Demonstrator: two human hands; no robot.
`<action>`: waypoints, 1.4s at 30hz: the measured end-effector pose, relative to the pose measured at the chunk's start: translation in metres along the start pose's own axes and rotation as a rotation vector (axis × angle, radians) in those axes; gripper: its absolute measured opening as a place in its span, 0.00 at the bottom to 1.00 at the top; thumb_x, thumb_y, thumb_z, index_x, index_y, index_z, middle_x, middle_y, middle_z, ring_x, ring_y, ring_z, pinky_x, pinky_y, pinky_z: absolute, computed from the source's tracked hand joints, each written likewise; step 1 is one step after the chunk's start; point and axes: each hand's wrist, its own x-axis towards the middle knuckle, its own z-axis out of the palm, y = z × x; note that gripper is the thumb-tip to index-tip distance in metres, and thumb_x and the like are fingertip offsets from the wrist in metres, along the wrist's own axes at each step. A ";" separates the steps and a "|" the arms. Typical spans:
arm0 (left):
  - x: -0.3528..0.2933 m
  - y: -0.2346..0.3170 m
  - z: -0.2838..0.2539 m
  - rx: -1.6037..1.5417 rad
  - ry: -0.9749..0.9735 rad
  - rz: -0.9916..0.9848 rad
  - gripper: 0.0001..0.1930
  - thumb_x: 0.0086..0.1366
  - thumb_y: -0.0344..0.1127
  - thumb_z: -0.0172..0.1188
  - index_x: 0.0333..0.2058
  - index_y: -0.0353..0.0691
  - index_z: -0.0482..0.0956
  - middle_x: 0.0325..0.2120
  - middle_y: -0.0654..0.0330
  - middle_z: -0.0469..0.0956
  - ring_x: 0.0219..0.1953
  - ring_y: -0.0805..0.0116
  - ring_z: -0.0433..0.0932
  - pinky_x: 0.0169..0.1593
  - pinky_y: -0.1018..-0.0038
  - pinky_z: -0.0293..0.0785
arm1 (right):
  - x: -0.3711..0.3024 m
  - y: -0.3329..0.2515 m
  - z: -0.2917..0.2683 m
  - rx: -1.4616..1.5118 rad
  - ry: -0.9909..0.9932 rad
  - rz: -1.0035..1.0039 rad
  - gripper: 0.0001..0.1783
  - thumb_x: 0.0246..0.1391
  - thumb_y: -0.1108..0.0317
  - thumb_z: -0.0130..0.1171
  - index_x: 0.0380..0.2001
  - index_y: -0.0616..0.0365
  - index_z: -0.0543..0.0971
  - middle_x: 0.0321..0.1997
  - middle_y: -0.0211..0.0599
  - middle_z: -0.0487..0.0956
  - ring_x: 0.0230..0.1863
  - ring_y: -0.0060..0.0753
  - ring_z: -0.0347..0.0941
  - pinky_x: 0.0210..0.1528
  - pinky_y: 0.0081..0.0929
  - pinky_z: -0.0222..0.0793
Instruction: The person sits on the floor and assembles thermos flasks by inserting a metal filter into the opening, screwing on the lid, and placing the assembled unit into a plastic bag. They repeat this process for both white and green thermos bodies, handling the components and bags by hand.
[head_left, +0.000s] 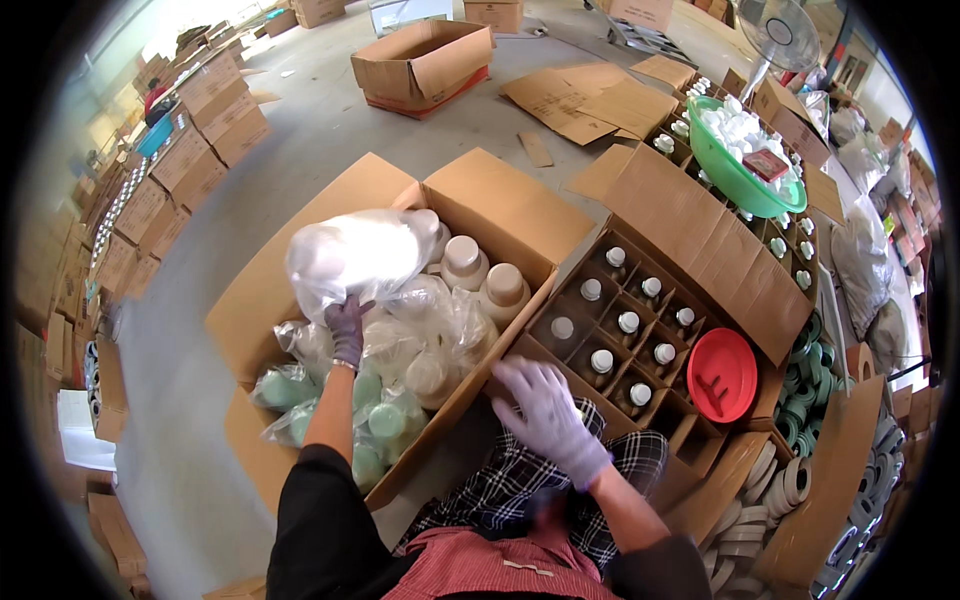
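Observation:
My gloved left hand (346,328) reaches into an open carton (505,205) and grips the lower edge of a clear plastic bag (350,255) with bulky white contents. The exact shape inside is blurred by glare. Around it in the carton stand cream-white plastic bottles or jars (463,262), and more bagged pieces with pale green parts (388,420) lie nearer to me. My gloved right hand (550,410) hovers over my lap by the carton's right edge, empty, its fingers apart.
Right of me, a divided carton (570,375) holds several white-capped bottles (628,322) and a red bowl (722,375). Beyond sits a green basin (745,165) of white pieces. Grey rings (745,530) fill a box at lower right. An open carton (425,65) and flattened cardboard (575,100) lie ahead.

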 end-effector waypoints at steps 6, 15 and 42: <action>0.056 -0.074 0.034 1.028 -0.157 0.032 0.14 0.55 0.40 0.60 0.30 0.31 0.81 0.33 0.41 0.81 0.35 0.46 0.81 0.43 0.58 0.75 | -0.060 0.025 -0.018 -0.214 0.011 0.140 0.21 0.42 0.64 0.65 0.44 0.55 0.78 0.46 0.37 0.75 0.53 0.41 0.70 0.59 0.46 0.60; 0.026 0.060 0.128 1.475 -0.645 0.440 0.15 0.63 0.44 0.56 0.37 0.39 0.83 0.35 0.45 0.81 0.39 0.51 0.82 0.44 0.60 0.76 | -0.060 0.044 -0.011 -0.120 0.204 0.191 0.18 0.38 0.68 0.67 0.37 0.54 0.79 0.43 0.34 0.78 0.49 0.40 0.74 0.57 0.45 0.66; -0.209 0.169 0.166 0.516 -0.475 1.232 0.12 0.50 0.30 0.65 0.33 0.35 0.75 0.38 0.52 0.75 0.46 0.50 0.75 0.57 0.51 0.69 | -0.072 -0.024 -0.093 2.013 0.509 0.465 0.44 0.63 0.43 0.52 0.72 0.42 0.43 0.67 0.44 0.63 0.58 0.41 0.72 0.47 0.38 0.81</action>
